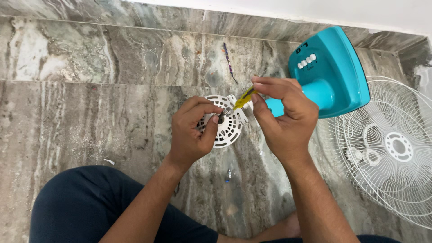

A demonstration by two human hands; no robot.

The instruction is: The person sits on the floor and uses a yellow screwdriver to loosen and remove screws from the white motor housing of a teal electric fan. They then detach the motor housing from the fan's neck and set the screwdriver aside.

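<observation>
My left hand [194, 130] pinches the rim of a round white slotted fan motor cover [227, 129] that lies on the marble floor. My right hand [282, 116] grips a small yellow-handled screwdriver [243, 98], whose tip points down to the left into the cover near my left fingertips. Just behind my right hand lies the teal fan base [335, 72] with white push buttons on top.
A white wire fan grille [396, 148] lies flat on the floor at the right. A thin purple stick [229, 62] rests on the marble step behind. Small bits [228, 174] lie on the floor by my knee, clad in dark blue [85, 207].
</observation>
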